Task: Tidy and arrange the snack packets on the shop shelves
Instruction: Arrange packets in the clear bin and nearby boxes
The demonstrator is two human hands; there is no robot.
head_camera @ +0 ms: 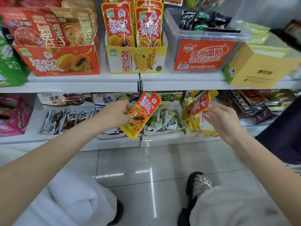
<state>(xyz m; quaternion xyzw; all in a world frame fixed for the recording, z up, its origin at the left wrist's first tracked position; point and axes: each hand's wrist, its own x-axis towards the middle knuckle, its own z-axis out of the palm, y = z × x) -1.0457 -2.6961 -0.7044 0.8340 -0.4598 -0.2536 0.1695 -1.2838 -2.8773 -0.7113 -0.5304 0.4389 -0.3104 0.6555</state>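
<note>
The left hand [117, 112] pinches one edge of a glossy red-and-yellow papaya packet [140, 115], a flat oblong foil pouch held tilted in front of the lower shelf [68, 145]. The right hand [224, 119] has its fingers loosely spread around a crinkled red packet [199, 106] near a heap of yellow sachets [194, 124]; motion blur makes it hard to tell whether it truly grips it. On the upper shelf [70, 87] matching pouches stand upright in a yellow cardboard display box [136, 60], between an orange carton [59, 61] and a clear plastic tub [203, 51]. Below lies shiny grey tile floor [146, 163].
</note>
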